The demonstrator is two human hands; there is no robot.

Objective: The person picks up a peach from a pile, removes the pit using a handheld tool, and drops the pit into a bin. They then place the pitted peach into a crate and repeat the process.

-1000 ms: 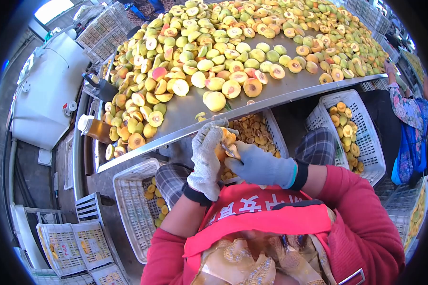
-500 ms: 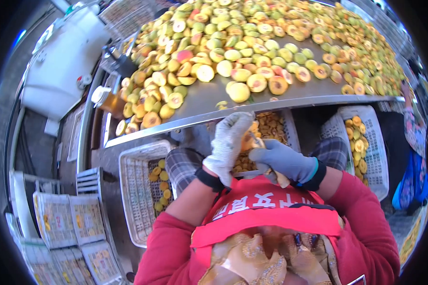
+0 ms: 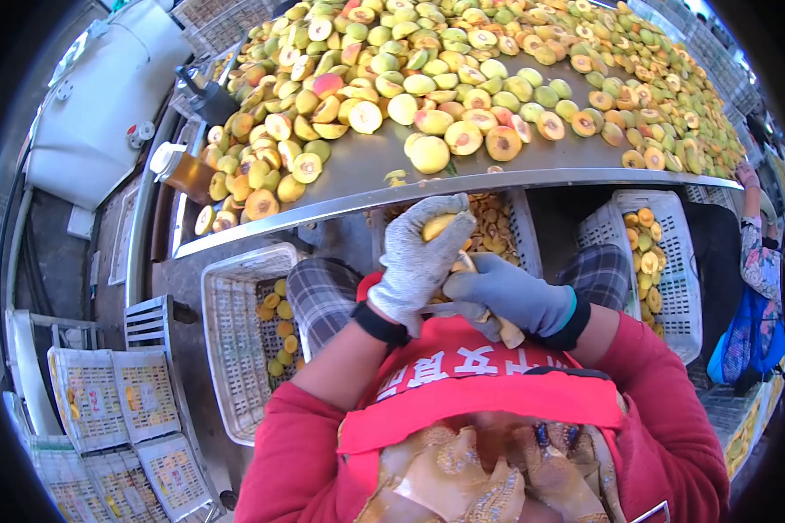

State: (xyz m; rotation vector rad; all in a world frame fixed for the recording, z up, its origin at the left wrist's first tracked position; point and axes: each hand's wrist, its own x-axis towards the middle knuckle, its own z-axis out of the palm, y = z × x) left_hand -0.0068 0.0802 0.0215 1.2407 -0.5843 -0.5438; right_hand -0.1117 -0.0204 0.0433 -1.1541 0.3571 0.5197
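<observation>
Skin is all I am seeing of the peach (image 3: 436, 227): a smooth yellow curve peeking out at the top of the left hand (image 3: 410, 266). That hand is wearing a white knit glove and curling tightly around the fruit. The fruit is sitting just below the edge of the steel table (image 3: 358, 187), above the middle crate (image 3: 523, 235) of orange pieces. The right hand (image 3: 510, 296), in a blue-grey glove, is pressing against the left and closing in a fist around a tool (image 3: 508, 334). Its pale handle is poking out beneath the fist.

A second ago orange cut flesh was facing up, with the metal tip working in it. Now only the yellow side is showing, and both hands are sitting closer to the red apron (image 3: 488, 392).

The working end of the tool is buried between the gloves, so I cannot tell what it is touching. The white glove is covering most of the peach, so whether it is whole or halved is unclear. At the right edge, another person's floral sleeve (image 3: 759, 261) is being cut off by the frame.
</observation>
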